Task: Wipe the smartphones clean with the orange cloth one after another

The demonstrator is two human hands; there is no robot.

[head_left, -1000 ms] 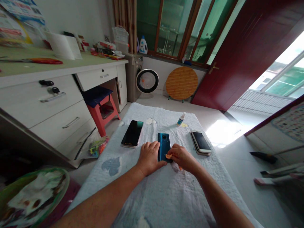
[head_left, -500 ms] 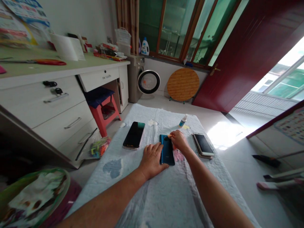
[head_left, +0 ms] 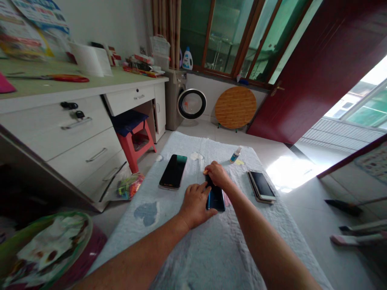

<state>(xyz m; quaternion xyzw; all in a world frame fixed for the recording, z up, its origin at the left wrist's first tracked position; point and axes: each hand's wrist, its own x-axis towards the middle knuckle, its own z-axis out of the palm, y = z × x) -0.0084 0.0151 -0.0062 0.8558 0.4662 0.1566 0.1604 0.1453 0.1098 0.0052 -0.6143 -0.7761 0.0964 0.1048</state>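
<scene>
A blue phone (head_left: 216, 199) lies back up on the cloth-covered table (head_left: 193, 257). My left hand (head_left: 196, 204) grips it, fingers along its left edge and thumb by its lower end. Over the phone's upper end, my right hand (head_left: 218, 175) pinches a small orange piece (head_left: 206, 172), perhaps cloth or sponge; most of it is hidden by the fingers. The camera end of the phone is covered by that hand. To the left rests a large black-screened phone (head_left: 173, 172). A small spray bottle (head_left: 236, 154) stands beyond my right hand, and stacked phones (head_left: 262, 186) lie to the right.
At the lower left stands a bin (head_left: 87, 237) with used tissues. A plastic bag of colourful bits (head_left: 130, 186) lies by the drawers (head_left: 90, 155). Further back are a red stool (head_left: 137, 141), a washing machine (head_left: 175, 96) with its door open and a round wooden board (head_left: 236, 106).
My right hand has moved left across the phone's upper end with the orange piece, from its right corner to the left corner. My left hand keeps its grip. The view has shifted slightly.
</scene>
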